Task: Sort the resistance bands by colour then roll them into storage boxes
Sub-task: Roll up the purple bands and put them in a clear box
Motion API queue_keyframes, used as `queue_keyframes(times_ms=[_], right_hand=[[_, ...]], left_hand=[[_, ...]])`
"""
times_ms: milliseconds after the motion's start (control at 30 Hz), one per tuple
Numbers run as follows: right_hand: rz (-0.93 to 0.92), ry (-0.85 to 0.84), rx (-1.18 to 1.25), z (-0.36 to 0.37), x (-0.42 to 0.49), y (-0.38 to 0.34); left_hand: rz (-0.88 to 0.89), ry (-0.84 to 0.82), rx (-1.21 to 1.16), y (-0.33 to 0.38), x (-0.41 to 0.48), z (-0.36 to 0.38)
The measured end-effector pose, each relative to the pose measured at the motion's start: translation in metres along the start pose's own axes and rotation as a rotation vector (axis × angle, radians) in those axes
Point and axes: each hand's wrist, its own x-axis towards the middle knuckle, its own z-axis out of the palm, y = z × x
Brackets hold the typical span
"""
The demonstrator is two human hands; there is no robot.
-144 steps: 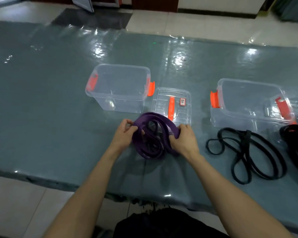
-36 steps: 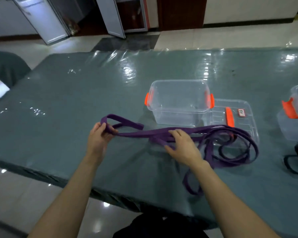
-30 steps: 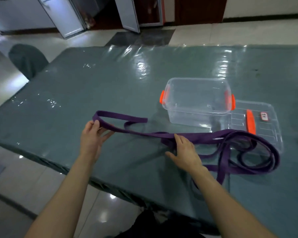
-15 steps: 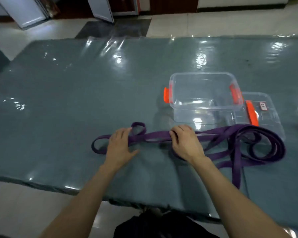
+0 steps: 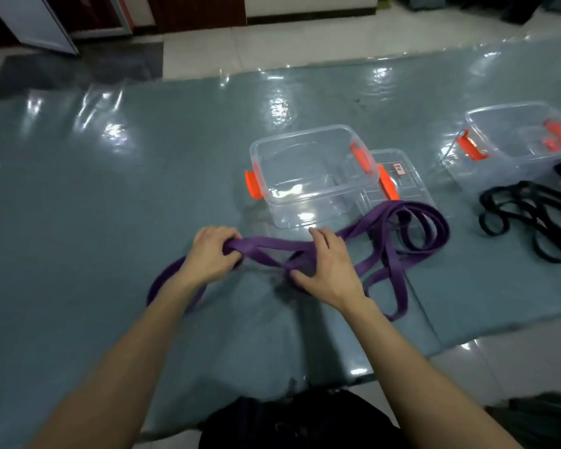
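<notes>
Pale glossy floor tiles run behind a desk (image 5: 110, 189) covered in shiny grey-green plastic sheeting. At the centre of the frame, the left hand (image 5: 212, 252) has its grip closed around a fold of the purple resistance band (image 5: 399, 228), fingers curled over the strap. The right hand (image 5: 324, 264) lies just to the right of it, fingers spread and pressing flat on crossed strands of the same band, with no closed grip on it. One loop of the band trails lower left under the left forearm; the rest lies in loose loops to the right, partly over a clear lid (image 5: 402, 176). Just above the hands stands an open clear storage box (image 5: 308, 173) with orange latches. A second clear box (image 5: 518, 140) sits at the upper right, with black resistance bands (image 5: 528, 218) in a loose heap just below it.
</notes>
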Motion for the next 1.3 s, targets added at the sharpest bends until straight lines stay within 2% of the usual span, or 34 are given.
queue_keyframes(times_ms=[67,133,200,267,333,400,467,500,533,600,633,667,700,767,833,867,933,1033,1100,1167,1233,1300], right_hand=[[-0.076,-0.001,0.035,-0.003,0.02,-0.024],[-0.139,0.026,0.116,-0.008,0.045,-0.054],[-0.175,0.073,0.146,-0.015,0.068,-0.079],[-0.207,0.076,0.052,-0.025,0.089,-0.094],[-0.158,-0.028,-0.033,-0.041,0.106,-0.105],[-0.097,-0.065,0.068,-0.059,0.116,-0.113],[-0.143,0.146,0.333,-0.079,0.117,-0.123],[-0.18,0.208,0.389,-0.086,0.118,-0.124],[-0.209,0.165,0.371,-0.093,0.119,-0.126],[-0.193,-0.15,0.006,-0.104,0.121,-0.125],[-0.172,-0.237,-0.124,-0.109,0.124,-0.124],[-0.16,-0.198,-0.162,-0.116,0.128,-0.125],[-0.157,-0.095,-0.096,-0.123,0.132,-0.127],[-0.132,0.108,0.258,-0.135,0.137,-0.132],[-0.115,0.066,0.465,-0.14,0.138,-0.135],[-0.093,-0.004,0.45,-0.141,0.137,-0.135],[-0.066,-0.085,0.42,-0.144,0.131,-0.133],[-0.073,-0.057,0.57,-0.148,0.121,-0.135],[-0.114,-0.096,0.52,-0.15,0.113,-0.145],[-0.156,-0.165,0.445,-0.148,0.106,-0.16],[-0.2,-0.2,0.382,-0.142,0.097,-0.173],[-0.241,-0.217,0.358,-0.128,0.089,-0.175]], left_hand=[[-0.022,0.109,-0.233,0.009,-0.002,-0.053],[-0.007,0.146,-0.382,0.018,-0.005,-0.1],[0.066,0.201,-0.472,0.025,-0.011,-0.135],[0.12,0.278,-0.547,0.028,-0.02,-0.163],[0.144,0.367,-0.545,0.024,-0.031,-0.188],[0.126,0.436,-0.561,0.013,-0.04,-0.213],[0.102,0.523,-0.591,-0.001,-0.048,-0.235],[0.093,0.567,-0.616,-0.008,-0.051,-0.243],[0.088,0.605,-0.653,-0.014,-0.054,-0.249],[0.065,0.666,-0.681,-0.025,-0.053,-0.257],[0.041,0.671,-0.635,-0.032,-0.05,-0.259],[0.012,0.652,-0.581,-0.039,-0.047,-0.259],[-0.026,0.618,-0.545,-0.047,-0.045,-0.256],[-0.123,0.572,-0.493,-0.06,-0.042,-0.243],[-0.213,0.494,-0.378,-0.067,-0.043,-0.224],[-0.241,0.416,-0.343,-0.07,-0.044,-0.215],[-0.274,0.211,-0.278,-0.074,-0.046,-0.197],[-0.302,-0.134,-0.251,-0.063,-0.046,-0.176],[-0.281,-0.255,-0.298,-0.046,-0.039,-0.16],[-0.166,-0.236,-0.284,-0.022,-0.03,-0.144],[-0.002,-0.214,-0.348,0.003,-0.019,-0.128],[0.086,-0.186,-0.405,0.021,-0.01,-0.109]])
